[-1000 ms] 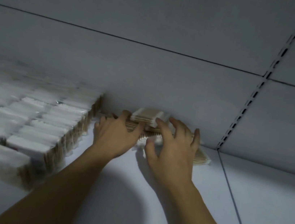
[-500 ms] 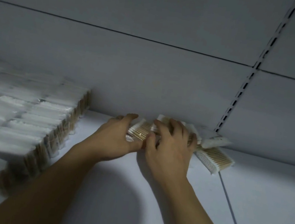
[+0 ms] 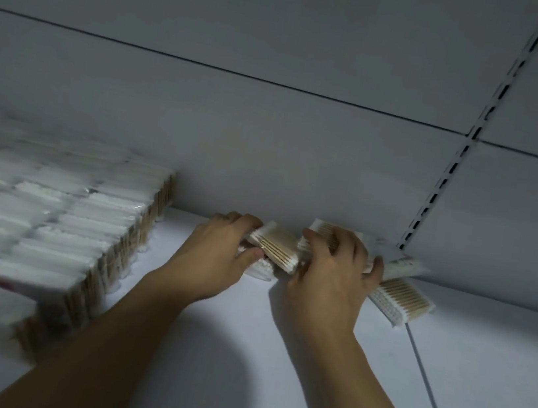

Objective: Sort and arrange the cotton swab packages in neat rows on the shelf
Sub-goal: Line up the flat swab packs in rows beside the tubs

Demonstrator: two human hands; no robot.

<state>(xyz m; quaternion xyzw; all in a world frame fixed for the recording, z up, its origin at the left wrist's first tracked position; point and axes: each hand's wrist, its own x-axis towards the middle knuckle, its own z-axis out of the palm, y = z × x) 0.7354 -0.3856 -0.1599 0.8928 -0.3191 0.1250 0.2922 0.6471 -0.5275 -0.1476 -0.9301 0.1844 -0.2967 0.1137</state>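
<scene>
A small heap of cotton swab packages lies on the white shelf [image 3: 239, 355] against the back wall. My left hand [image 3: 215, 258] grips one package [image 3: 277, 248] of wooden-stick swabs, thumb below and fingers on top. My right hand [image 3: 329, 278] holds another package [image 3: 326, 229] just to the right, fingers curled over it. A further package [image 3: 401, 300] lies loose to the right of my right hand, and a flat one [image 3: 405, 266] sits behind it. On the left stands a block of arranged packages [image 3: 50, 228] in tight rows.
The back wall panel [image 3: 269, 141] rises right behind the heap. A slotted upright rail [image 3: 452, 167] runs up the wall at the right, and a seam [image 3: 431, 392] in the shelf runs forward from it. Bare shelf lies between the arranged block and my arms.
Both hands have drawn packages apart from the heap; the left now holds one separately. A loose package has slid out to the right of my right hand.
</scene>
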